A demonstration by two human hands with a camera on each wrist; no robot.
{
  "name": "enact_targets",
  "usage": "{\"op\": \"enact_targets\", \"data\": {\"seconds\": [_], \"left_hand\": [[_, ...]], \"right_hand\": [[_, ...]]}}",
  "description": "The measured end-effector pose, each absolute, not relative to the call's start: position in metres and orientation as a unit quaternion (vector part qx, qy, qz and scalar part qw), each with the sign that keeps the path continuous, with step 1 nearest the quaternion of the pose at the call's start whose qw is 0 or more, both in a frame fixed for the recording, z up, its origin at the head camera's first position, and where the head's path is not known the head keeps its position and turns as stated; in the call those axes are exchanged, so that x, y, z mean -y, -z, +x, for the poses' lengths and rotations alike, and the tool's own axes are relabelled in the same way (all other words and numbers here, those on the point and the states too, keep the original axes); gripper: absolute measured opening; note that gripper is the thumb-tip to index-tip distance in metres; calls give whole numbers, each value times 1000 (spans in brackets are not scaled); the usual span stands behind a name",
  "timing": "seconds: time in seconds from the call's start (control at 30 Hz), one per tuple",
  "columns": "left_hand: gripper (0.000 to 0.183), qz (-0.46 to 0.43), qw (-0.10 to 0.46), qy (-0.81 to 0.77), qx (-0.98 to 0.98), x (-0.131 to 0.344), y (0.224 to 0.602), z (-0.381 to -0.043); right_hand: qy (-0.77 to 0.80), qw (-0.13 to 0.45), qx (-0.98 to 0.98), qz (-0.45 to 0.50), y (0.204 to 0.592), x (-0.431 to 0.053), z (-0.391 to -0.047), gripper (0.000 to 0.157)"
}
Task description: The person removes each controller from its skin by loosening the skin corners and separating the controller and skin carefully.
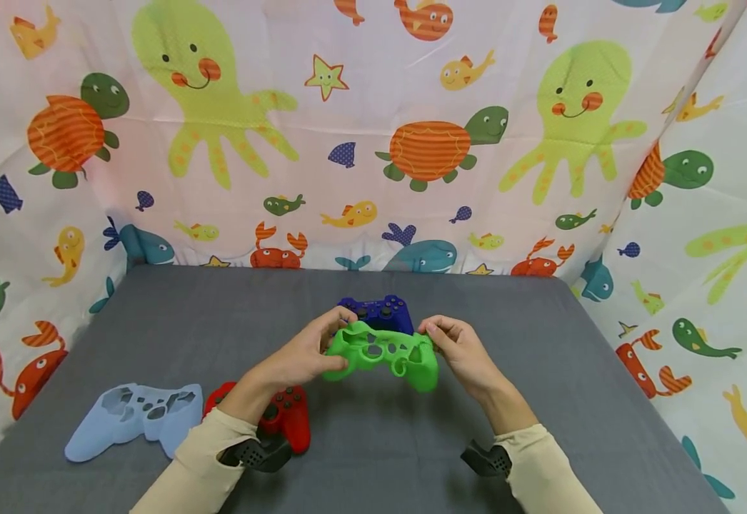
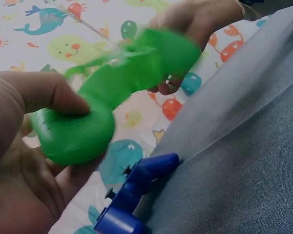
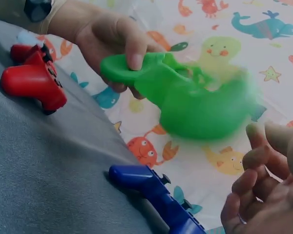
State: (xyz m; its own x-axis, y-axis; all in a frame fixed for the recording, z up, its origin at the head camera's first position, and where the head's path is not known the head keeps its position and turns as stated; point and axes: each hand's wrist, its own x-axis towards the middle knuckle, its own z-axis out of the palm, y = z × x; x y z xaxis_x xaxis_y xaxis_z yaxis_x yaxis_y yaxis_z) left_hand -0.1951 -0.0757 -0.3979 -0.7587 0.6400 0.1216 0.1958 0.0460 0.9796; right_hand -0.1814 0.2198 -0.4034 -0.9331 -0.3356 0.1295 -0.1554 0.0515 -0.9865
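A green rubbery game controller cover [image 1: 378, 350], with button holes, is up in front of me; its right end is blurred in the right wrist view. My left hand [image 1: 312, 346] holds it by the left grip, thumb on the near side [image 2: 71, 129] and fingers behind. My right hand [image 1: 460, 350] is at the cover's right end, fingers loosely bent. In the right wrist view the right fingertips [image 3: 254, 131] stand just beside the cover's edge, with nothing between thumb and forefinger. Behind the cover a blue game controller [image 1: 386, 313] lies on the table, partly hidden.
A red game controller [image 1: 293, 421] lies under my left forearm, partly covered by it. Left of it a pale blue controller cover [image 1: 132, 421] rests on the grey table [image 1: 540, 343]. A cloth with printed sea animals [image 1: 361, 128] stands behind and at both sides.
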Motion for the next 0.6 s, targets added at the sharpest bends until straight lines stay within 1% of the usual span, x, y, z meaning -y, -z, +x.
{"op": "enact_targets", "data": {"seconds": [0.1, 0.17, 0.3, 0.47, 0.5, 0.6], "left_hand": [[44, 275, 151, -646, -696, 76, 397, -194], [45, 270, 145, -657, -689, 75, 396, -193], [47, 295, 165, -658, -673, 71, 395, -191], [49, 297, 170, -653, -676, 71, 391, -189], [49, 297, 173, -648, -680, 71, 391, -189], [49, 298, 176, -631, -694, 71, 392, -190]], "right_hand": [[658, 78, -723, -193, 403, -219, -181, 22], [655, 91, -718, -217, 403, -218, -181, 21], [683, 122, -671, -263, 402, -213, -179, 32], [739, 154, -600, -267, 401, -213, -178, 47], [739, 155, -600, -264, 402, -213, -178, 44], [719, 149, -628, -259, 405, -213, -179, 23]]}}
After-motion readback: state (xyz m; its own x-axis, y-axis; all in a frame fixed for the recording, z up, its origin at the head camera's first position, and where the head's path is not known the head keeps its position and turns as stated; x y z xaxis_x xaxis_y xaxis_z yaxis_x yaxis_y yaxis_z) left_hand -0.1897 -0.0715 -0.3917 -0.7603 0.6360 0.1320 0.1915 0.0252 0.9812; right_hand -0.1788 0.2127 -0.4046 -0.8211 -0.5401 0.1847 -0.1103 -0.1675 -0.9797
